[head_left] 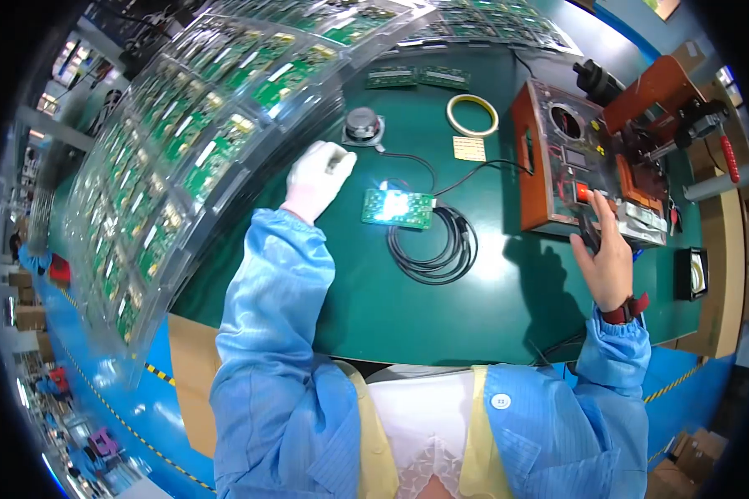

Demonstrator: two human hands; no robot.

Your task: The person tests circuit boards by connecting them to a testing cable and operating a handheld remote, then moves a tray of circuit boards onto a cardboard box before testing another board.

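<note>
My left hand (318, 179), in a white glove, hovers over the green mat with its fingers curled in; whether anything is in them is hidden. Just beyond it sits a small round speaker (362, 125) with a wire running from it. A green circuit board (379, 208) with brightly lit parts lies on the mat, joined to the wires. My bare right hand (609, 254) has its fingers stretched out beside the test fixture (539, 179), fingertips by its orange-red button (583, 193). A dark piece (590, 234) shows between thumb and fingers; I cannot tell whether it belongs to the fixture.
Clear trays (250, 137) full of circuit boards stand stacked at the left. A coiled black cable (466, 262) lies below the lit board. Farther back are a yellow tape roll (494, 119), a label sheet (468, 149) and two boards (391, 77). A red-handled toggle clamp (729, 158) tops the fixture.
</note>
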